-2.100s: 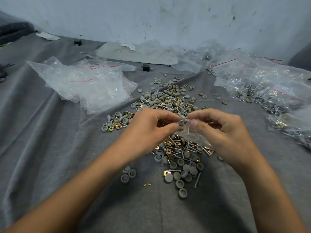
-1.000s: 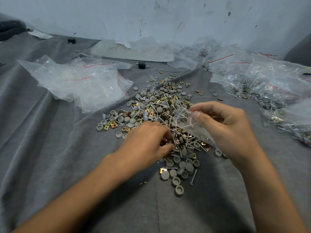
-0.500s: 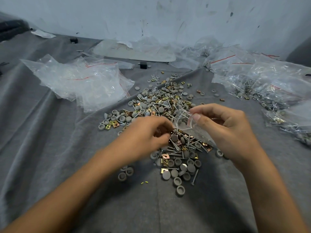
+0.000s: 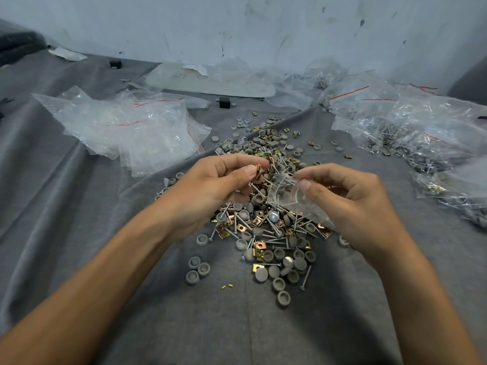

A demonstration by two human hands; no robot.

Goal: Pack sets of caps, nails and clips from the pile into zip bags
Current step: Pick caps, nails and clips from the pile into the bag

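Note:
A pile (image 4: 266, 233) of grey caps, screw-like nails and brass clips lies on the grey cloth in the middle. My left hand (image 4: 218, 185) is raised above the pile and pinches brass clips (image 4: 258, 173) between thumb and fingers. My right hand (image 4: 347, 204) pinches the mouth of a small clear zip bag (image 4: 287, 196), holding it open just right of the clips. The bag hangs down over the pile.
A heap of empty clear zip bags (image 4: 131, 130) lies at the left. Filled bags (image 4: 421, 138) are stacked at the right. Three loose caps (image 4: 196, 270) sit near the front left of the pile. A stained wall (image 4: 237, 27) stands behind.
My left hand has risen from the pile with brass clips pinched in it and now sits level with the bag's mouth. My right hand has kept the bag open in about the same place.

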